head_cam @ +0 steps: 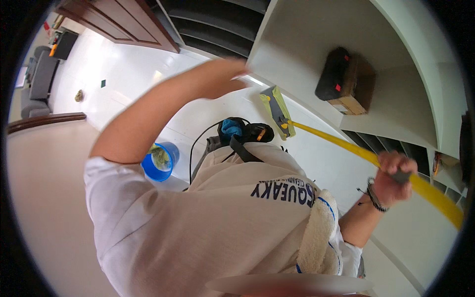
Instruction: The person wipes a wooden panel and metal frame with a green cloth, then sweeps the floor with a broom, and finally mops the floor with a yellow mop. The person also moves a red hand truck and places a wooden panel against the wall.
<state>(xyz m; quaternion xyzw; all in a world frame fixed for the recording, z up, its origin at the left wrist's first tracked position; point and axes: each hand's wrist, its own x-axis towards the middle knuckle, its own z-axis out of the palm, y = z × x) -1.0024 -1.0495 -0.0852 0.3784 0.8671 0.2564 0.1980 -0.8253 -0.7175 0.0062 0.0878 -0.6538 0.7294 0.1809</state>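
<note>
My right hand (395,178) is closed around the yellow pole (334,143) of a flat mop. The grey mop head (276,111), wrapped in a yellow-green cloth, rests on the white tiled floor beside the cabinet base. Out in front, my left hand (232,76) reaches toward the edge of a light-coloured cabinet (289,41); it is blurred, and I cannot tell whether it touches. A black waist pouch (226,130) holds a blue cloth (232,127). Over the right side of my chest hangs a cream towel (317,237) with blue stitching.
On the floor at left stands a blue bucket (174,157) with a yellow-green cloth inside. A cardboard box (362,85) and black case (332,74) sit in the cabinet. Beyond are dark shelves (215,28), a brown door (122,24) and a grey sofa (42,76).
</note>
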